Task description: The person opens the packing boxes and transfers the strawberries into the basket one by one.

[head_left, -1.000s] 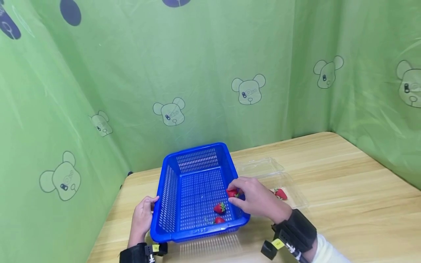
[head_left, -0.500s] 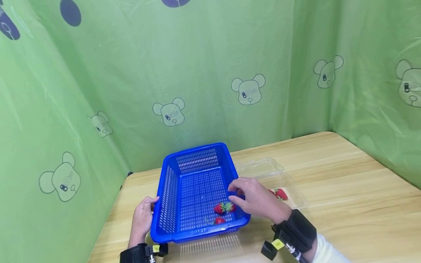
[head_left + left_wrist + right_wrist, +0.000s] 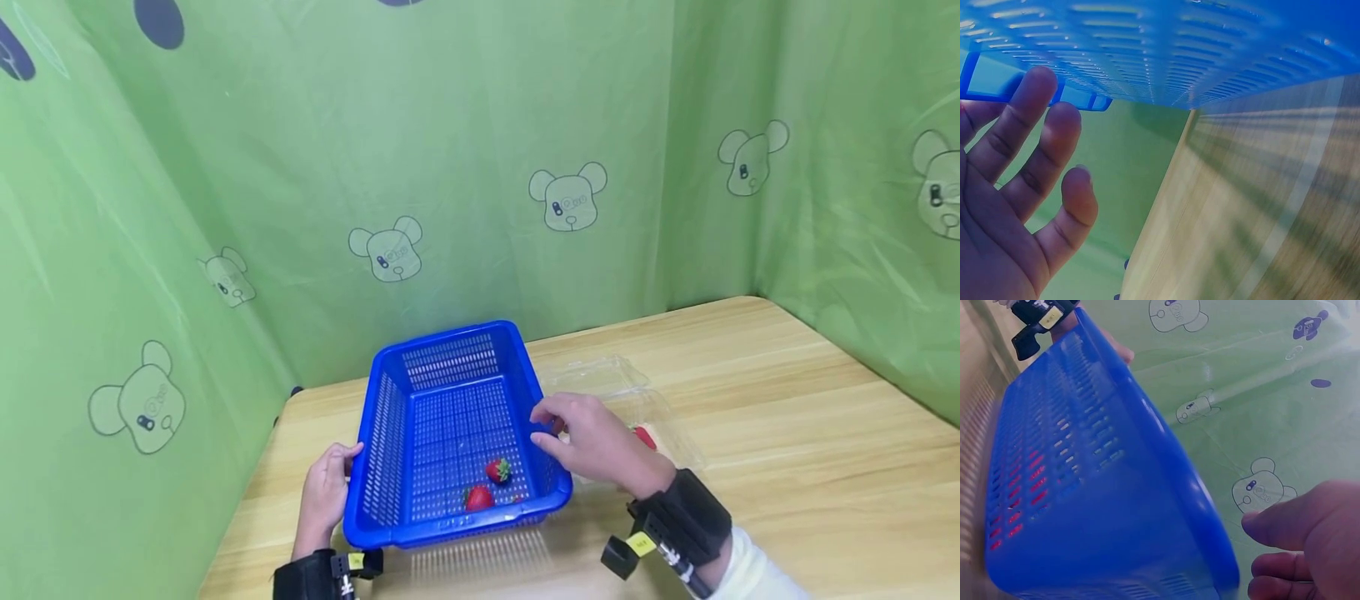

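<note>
A blue slotted plastic basket (image 3: 457,442) sits in the middle of the head view, its near side raised off the table. My left hand (image 3: 327,492) holds its left rim, thumb on top, the other fingers (image 3: 1041,162) beneath. Inside lie a strawberry (image 3: 498,471) and another strawberry (image 3: 478,498) closer to the front wall. A small red bit beside them is mostly hidden by the rim. At the right rim hovers my right hand (image 3: 588,437), fingers loosely bent, holding nothing. Behind it, a strawberry (image 3: 645,437) shows in a clear plastic box (image 3: 671,421).
The box's clear lid (image 3: 592,377) lies toward the back, right of the basket. Wooden tabletop (image 3: 810,433) extends to the right. A green curtain (image 3: 465,150) encloses the back and sides.
The right hand released a strawberry into the basket, then drew back right to the rim. The strawberries inside rolled to new spots. The left hand keeps its hold.
</note>
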A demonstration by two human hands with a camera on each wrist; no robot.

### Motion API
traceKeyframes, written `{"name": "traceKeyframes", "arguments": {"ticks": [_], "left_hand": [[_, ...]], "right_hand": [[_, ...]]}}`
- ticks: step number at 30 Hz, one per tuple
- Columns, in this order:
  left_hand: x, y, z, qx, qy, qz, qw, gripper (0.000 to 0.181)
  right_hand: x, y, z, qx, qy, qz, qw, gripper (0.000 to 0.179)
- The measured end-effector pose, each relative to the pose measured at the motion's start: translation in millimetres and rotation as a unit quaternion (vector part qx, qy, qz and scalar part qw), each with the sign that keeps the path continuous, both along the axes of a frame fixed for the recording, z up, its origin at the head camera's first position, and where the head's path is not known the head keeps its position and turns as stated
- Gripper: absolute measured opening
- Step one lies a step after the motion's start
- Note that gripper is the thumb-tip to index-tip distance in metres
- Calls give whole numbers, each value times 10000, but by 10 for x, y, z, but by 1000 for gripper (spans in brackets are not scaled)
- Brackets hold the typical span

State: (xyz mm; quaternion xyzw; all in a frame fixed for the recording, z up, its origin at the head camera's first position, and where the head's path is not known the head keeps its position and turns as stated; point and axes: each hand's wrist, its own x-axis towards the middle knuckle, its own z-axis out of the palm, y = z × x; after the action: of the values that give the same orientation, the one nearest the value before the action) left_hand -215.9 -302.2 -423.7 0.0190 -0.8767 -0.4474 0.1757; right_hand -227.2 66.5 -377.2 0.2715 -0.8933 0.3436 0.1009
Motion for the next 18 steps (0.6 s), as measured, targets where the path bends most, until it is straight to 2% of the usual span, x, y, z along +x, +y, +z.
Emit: {"name": "traceKeyframes", "arguments": {"ticks": [7, 18], "left_hand": [[10, 2, 10, 50, -71, 19, 10000, 43], [16, 7, 1, -15, -38, 68, 10000, 46]], "right_hand": [[-29, 91, 18, -50, 279, -31, 9996, 16], [-91, 227, 62, -93, 385, -248, 9989, 17]]}}
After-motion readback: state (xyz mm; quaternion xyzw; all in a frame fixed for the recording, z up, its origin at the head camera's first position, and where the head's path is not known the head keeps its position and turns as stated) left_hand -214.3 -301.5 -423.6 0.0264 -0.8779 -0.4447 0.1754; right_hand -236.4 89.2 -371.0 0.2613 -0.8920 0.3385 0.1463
